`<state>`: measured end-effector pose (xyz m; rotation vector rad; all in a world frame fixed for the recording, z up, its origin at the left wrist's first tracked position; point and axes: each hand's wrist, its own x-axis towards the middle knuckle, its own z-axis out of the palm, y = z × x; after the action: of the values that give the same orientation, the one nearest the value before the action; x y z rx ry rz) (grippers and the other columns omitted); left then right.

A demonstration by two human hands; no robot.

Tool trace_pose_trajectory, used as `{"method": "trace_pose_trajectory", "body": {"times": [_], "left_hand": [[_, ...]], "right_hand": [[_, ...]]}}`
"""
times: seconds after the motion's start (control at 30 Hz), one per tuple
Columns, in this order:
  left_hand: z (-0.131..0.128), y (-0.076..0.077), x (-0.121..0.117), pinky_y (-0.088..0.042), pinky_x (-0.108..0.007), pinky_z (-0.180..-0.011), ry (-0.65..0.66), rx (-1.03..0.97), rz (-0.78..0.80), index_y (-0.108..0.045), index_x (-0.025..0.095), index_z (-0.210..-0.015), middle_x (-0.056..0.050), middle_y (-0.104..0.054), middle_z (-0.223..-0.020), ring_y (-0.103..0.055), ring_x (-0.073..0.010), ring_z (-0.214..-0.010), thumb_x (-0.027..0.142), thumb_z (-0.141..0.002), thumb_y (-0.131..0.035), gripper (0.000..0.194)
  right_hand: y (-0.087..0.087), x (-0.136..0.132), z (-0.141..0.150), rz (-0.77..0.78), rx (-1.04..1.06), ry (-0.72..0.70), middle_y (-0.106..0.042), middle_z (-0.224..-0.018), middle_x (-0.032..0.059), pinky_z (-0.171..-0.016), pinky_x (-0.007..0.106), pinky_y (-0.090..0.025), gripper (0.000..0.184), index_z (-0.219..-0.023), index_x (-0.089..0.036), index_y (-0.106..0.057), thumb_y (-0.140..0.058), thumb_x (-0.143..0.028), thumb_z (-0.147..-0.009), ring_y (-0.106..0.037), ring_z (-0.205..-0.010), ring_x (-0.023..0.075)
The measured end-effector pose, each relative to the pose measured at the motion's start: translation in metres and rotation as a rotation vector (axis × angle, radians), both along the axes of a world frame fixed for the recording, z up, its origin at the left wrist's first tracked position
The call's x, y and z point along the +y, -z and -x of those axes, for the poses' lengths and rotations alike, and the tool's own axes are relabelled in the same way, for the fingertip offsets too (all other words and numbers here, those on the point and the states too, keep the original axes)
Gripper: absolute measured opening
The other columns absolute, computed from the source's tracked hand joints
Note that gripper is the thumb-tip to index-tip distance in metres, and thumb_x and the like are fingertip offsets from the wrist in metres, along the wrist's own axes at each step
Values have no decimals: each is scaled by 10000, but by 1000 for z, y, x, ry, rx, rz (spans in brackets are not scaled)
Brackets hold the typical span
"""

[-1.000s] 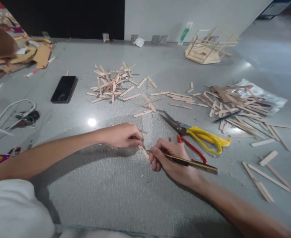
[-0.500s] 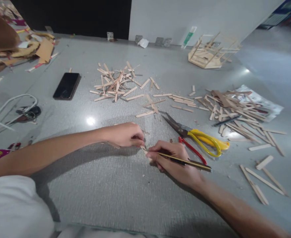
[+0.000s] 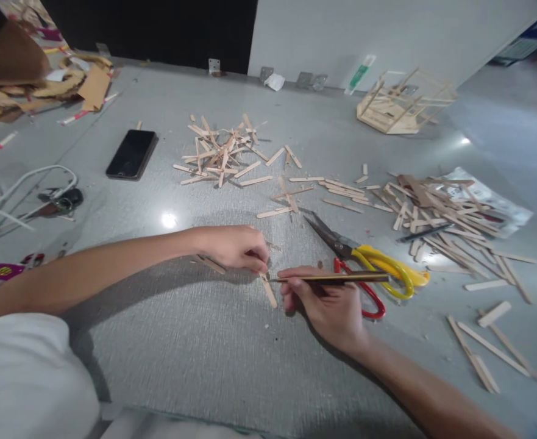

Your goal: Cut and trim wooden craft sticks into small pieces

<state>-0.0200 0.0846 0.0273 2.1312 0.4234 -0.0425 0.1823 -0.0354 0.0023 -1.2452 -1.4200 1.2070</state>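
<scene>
My left hand (image 3: 245, 249) is closed, its fingertips pinching the upper end of a small wooden craft stick (image 3: 269, 291) against the grey table. A dark notch or mark shows near the pinched end. My right hand (image 3: 325, 302) grips a slim gold-and-black craft knife (image 3: 341, 278), held almost level. Its thin tip points left, close beside the stick; whether it touches the wood I cannot tell. Just beyond my right hand lie scissors (image 3: 364, 259) with yellow and red handles, blades pointing away to the left. Another stick piece (image 3: 212, 264) lies beneath my left wrist.
A heap of cut sticks (image 3: 225, 152) lies mid-table, and a larger stick pile (image 3: 451, 213) with a plastic bag is at right. A phone (image 3: 132, 154), cables (image 3: 62, 195) and cardboard scraps (image 3: 94, 87) are leftward. A stick-built frame (image 3: 400, 110) stands at the back right.
The knife has swung to a flatter angle, and its tip has drawn slightly back from the stick, leaving more wood showing. My left hand keeps its pinch; the whole view has shifted a little.
</scene>
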Motion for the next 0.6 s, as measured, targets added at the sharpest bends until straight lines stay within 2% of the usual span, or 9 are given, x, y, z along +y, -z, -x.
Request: {"method": "trace_pose_trajectory", "body": {"times": [0.1,0.3,0.6], "left_hand": [[0,-1,0,-333,-229,-531,2,9,13,-666,149,-707,17,-562,-545,-475,-97,-502,287,-941,-552,295],[0,-3,-1,-329,-225,-530,-10,22,-3,-676,147,-711,13,-589,-567,-491,-93,-510,266,-939,-560,282],[-2,-3,-2,-334,-215,-538,-3,14,-16,-667,146,-689,20,-580,-550,-470,-83,-498,245,-934,-568,283]], "right_hand": [[4,1,0,-62,-48,-84,-650,-599,5,-450,244,-530,230,-889,-177,-732,-611,-370,-924,-605,-479,117],[6,2,-4,-216,-188,-147,-640,-617,-16,-468,218,-493,182,-894,-198,-725,-577,-283,-955,-589,-494,93],[7,3,-5,-260,-234,-192,-639,-645,-29,-505,206,-478,157,-915,-206,-711,-563,-221,-966,-582,-525,81]]}}
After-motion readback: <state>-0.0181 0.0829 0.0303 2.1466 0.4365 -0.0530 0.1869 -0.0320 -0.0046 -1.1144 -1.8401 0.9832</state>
